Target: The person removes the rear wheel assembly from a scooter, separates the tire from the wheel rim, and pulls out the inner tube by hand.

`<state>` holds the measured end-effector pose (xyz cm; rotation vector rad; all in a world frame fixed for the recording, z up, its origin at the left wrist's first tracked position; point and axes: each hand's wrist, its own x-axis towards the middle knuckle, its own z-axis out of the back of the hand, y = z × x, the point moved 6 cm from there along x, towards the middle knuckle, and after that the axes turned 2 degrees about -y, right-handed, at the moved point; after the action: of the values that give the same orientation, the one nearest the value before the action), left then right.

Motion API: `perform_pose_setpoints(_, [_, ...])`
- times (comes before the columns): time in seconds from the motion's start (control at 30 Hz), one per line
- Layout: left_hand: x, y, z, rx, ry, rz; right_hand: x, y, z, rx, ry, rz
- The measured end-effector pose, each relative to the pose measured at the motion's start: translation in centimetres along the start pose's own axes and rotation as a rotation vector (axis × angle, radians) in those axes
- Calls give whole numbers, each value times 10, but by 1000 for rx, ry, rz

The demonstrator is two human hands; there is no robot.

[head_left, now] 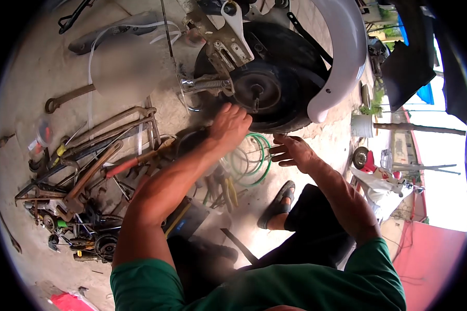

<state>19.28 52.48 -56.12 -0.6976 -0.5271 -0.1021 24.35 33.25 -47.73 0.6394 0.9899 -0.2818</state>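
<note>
When handling motorbike wheel: likely heavy, stiff; best held by tyre.
Left hand: curled near hub; cannot tell grasp.
Right hand: half-open beside tyre, apparently empty.

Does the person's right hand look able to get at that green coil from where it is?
Probably yes: the right hand looks empty, and the green coil shows close beside it, with nothing visible between them. Their separation in depth is hard to judge, though.
</note>
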Motion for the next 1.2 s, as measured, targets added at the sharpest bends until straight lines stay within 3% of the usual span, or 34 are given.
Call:
perform_pose_setpoints(0.07, [0, 0, -2, 45, -5, 5, 8, -8, -4, 111, -130, -108])
perform_pose_setpoints(0.2, [1, -1, -5, 98, 31, 6, 69, -21, -46, 641, -295, -189])
perform_pose_setpoints(0.37, [1, 1, -5, 89, 58, -18, 114, -10, -75, 981, -651, -6])
perform_pose_setpoints(0.47, [1, -2, -8, 121, 121, -22, 96, -9, -71, 875, -759, 21])
perform_pose_setpoints(0.7, [10, 1, -33, 112, 276, -14, 104, -18, -69, 923, -673, 167])
perform_pose_setpoints(0.8, [25, 0, -50, 74, 524, 133, 107, -22, -67, 846, -730, 121])
perform_pose_setpoints(0.97, [33, -4, -41, 114, 691, 259, 91, -19, -66, 714, -744, 49])
perform_pose_setpoints(1.07, [34, -5, -36, 133, 590, 262, 85, -14, -66, 765, -547, 119])
perform_pose_setpoints(1.17, [36, -6, -32, 94, 662, 280, 74, -13, -42, 695, -646, 182])
perform_pose_setpoints(1.2, [36, -6, -34, 90, 631, 275, 77, -10, -29, 592, -737, 346])
